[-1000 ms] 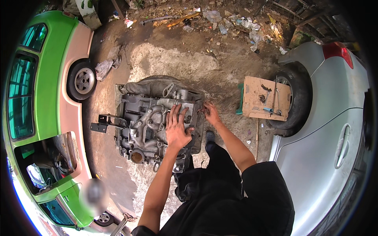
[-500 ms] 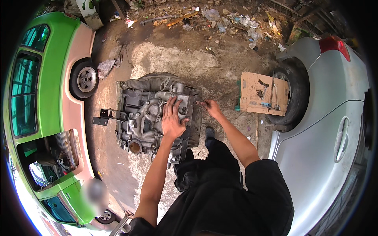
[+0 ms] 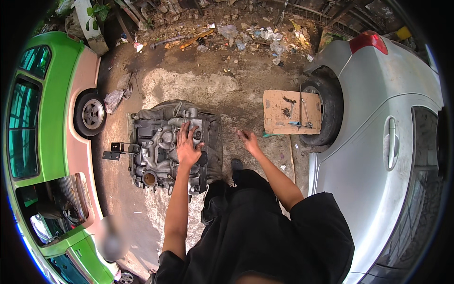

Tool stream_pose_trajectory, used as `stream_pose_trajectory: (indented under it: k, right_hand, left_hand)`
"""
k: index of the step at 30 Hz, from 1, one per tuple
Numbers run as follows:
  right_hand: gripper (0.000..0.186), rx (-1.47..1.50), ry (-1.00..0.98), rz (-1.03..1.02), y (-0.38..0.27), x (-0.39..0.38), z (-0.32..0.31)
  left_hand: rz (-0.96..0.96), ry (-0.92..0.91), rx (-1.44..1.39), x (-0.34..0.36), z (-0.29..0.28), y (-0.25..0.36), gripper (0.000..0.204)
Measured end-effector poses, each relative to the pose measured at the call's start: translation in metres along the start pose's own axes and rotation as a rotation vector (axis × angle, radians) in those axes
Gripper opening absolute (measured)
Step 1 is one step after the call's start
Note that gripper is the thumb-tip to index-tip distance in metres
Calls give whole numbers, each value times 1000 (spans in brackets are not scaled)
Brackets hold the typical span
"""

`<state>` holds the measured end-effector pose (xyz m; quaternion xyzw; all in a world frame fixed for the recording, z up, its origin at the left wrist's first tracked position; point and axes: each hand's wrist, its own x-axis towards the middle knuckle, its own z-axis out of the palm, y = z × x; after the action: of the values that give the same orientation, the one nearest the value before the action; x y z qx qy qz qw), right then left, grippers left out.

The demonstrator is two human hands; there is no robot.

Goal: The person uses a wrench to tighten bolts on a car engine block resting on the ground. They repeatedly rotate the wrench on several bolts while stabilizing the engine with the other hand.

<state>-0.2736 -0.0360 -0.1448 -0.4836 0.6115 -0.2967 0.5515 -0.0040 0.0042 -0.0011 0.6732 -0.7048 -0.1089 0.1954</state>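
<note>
A grey metal car engine (image 3: 163, 147) stands in front of me, its cast intake pipes facing up and a round opening at its near left. My left hand (image 3: 188, 150) lies on the engine's right part, fingers spread over the metal and holding nothing. Off the engine's right side, apart from it, my right hand (image 3: 248, 143) is held in the air with thumb and fingers drawn together. Whatever small thing may be at its fingertips is too small to name. A black bracket (image 3: 120, 150) sticks out from the engine's left side.
Right of my right hand, a cardboard sheet (image 3: 276, 113) bears several tools, beside the wheel (image 3: 331, 111) of a silver car (image 3: 364, 113). A green and pink van (image 3: 78, 113) stands on the left. Litter (image 3: 272, 35) is strewn along the far ground.
My right hand has drawn away from the engine's right edge, widening the gap toward the cardboard. My left hand stays on the engine. The whole view has shifted.
</note>
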Motion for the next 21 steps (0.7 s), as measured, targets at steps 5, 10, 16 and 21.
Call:
stream_pose_trajectory:
  k: [5, 10, 16, 21]
  right_hand:
    - [49, 74, 107, -58, 4, -42, -28]
    - [45, 205, 212, 23, 14, -81, -45]
    - [45, 305, 260, 24, 4, -110, -35]
    - [46, 337, 295, 8, -8, -150, -31]
  left_hand:
    - [-6, -17, 24, -3, 5, -4, 47]
    - [85, 65, -17, -3, 15, -12, 35]
    - [28, 38, -17, -17, 22, -12, 45]
    - [-6, -19, -197, -65, 29, 20, 59]
